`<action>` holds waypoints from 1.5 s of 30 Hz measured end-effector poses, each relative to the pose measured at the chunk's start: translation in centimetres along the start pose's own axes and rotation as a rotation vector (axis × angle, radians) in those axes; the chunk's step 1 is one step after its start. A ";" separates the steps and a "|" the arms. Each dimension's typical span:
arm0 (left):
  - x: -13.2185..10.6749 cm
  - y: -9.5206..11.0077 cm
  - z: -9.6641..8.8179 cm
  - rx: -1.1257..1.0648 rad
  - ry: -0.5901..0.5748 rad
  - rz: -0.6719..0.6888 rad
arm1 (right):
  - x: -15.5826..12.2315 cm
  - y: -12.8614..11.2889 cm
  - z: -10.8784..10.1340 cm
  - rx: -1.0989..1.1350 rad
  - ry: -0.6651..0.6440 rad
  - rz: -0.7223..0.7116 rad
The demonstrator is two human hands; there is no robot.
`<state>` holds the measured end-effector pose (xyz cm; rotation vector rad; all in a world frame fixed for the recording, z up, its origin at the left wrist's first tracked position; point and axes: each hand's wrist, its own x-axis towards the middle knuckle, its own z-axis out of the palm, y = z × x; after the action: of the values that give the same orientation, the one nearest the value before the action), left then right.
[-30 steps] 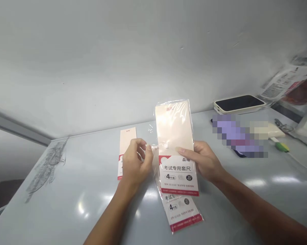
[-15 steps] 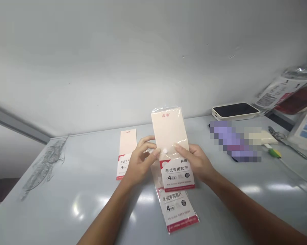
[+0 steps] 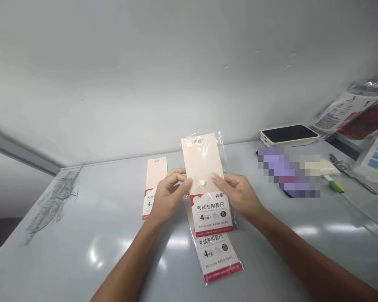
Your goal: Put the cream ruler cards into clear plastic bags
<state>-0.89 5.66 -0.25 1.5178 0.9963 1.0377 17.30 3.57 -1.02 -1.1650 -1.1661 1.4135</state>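
A pale card pack in a clear plastic sleeve [image 3: 204,176], with a red and white printed label at its lower end, is held upright above the grey table [image 3: 82,235]. My left hand [image 3: 166,197] pinches its left edge near a small white button. My right hand [image 3: 239,195] grips its right edge, thumb on the front. A second identical pack [image 3: 218,256] lies flat on the table just below the held one. A third card [image 3: 154,188], without a visible sleeve, lies flat behind my left hand.
A phone in a pale case [image 3: 288,135] rests at the back right by the wall. Beside it are a blurred purple patch [image 3: 286,172], a green and yellow item [image 3: 335,184], plastic bags [image 3: 349,109] and a white device [image 3: 376,157]. A grey sketch marks the table's left edge [image 3: 52,205].
My left hand has moved from a loose bit of plastic to the held pack's left edge. The pack has come down and slightly left, closer to the table.
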 end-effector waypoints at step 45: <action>-2.0 0.8 2.8 1.250 -0.468 -0.260 | 2.6 0.7 -6.0 -1.352 0.483 -0.081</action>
<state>1.24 2.83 -0.04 2.3369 1.5240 -0.2866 22.85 6.72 -2.59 -2.1312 -1.7732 0.0470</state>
